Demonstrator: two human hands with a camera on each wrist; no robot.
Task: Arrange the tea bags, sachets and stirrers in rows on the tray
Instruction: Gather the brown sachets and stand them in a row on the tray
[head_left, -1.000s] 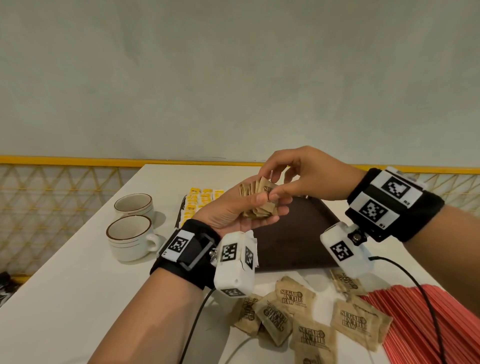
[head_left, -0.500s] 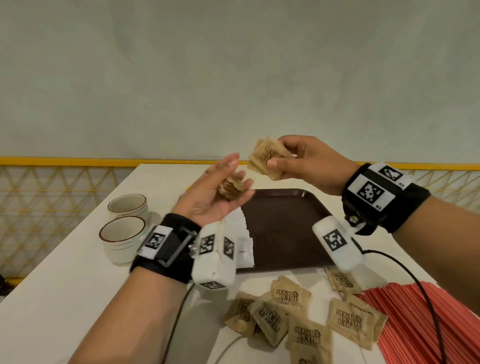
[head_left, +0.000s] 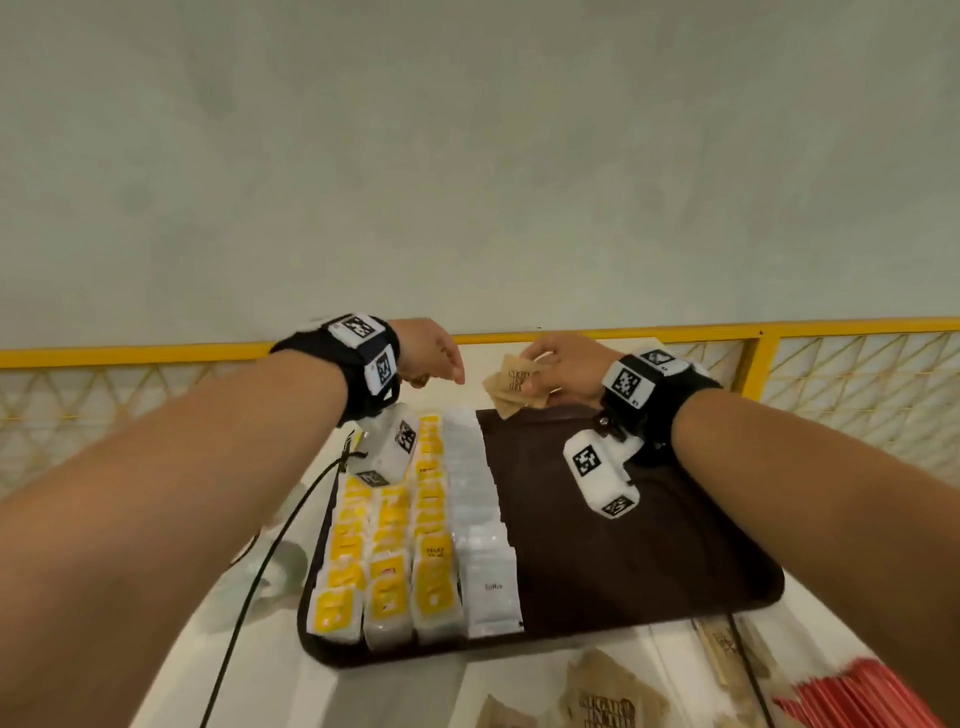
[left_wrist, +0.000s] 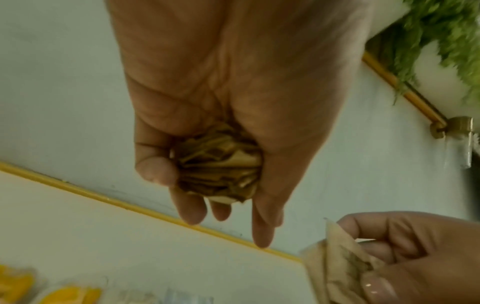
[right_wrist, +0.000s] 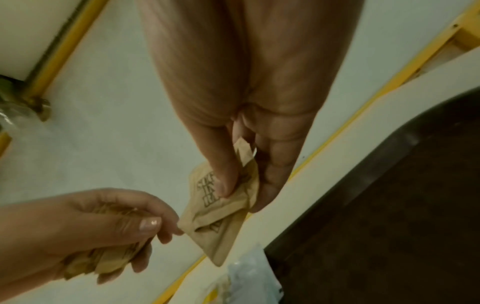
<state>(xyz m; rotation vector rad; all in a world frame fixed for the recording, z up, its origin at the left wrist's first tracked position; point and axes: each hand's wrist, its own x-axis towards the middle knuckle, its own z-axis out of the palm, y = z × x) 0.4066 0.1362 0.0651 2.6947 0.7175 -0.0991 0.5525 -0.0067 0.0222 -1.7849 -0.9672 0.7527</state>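
Observation:
A dark brown tray (head_left: 623, 545) lies on the white table. Rows of yellow tea bags (head_left: 387, 551) and a row of white sachets (head_left: 480, 519) fill its left part. Above the tray's far edge my left hand (head_left: 436, 364) grips a bundle of brown sugar sachets (left_wrist: 221, 164) in its curled palm, also seen in the right wrist view (right_wrist: 103, 259). My right hand (head_left: 561, 374) pinches a few brown sugar sachets (head_left: 514, 384) between thumb and fingers (right_wrist: 221, 181). The two hands are close together, a small gap apart.
Loose brown sugar sachets (head_left: 608, 696) lie on the table in front of the tray. Red stirrers (head_left: 852, 701) are piled at the front right. A yellow railing (head_left: 779, 330) runs behind the table's far edge. The tray's right half is bare.
Both hands reached forward and down to the tray's far edge. The view tilted down, and the tea bag rows now show. Each hand still holds its brown sachets.

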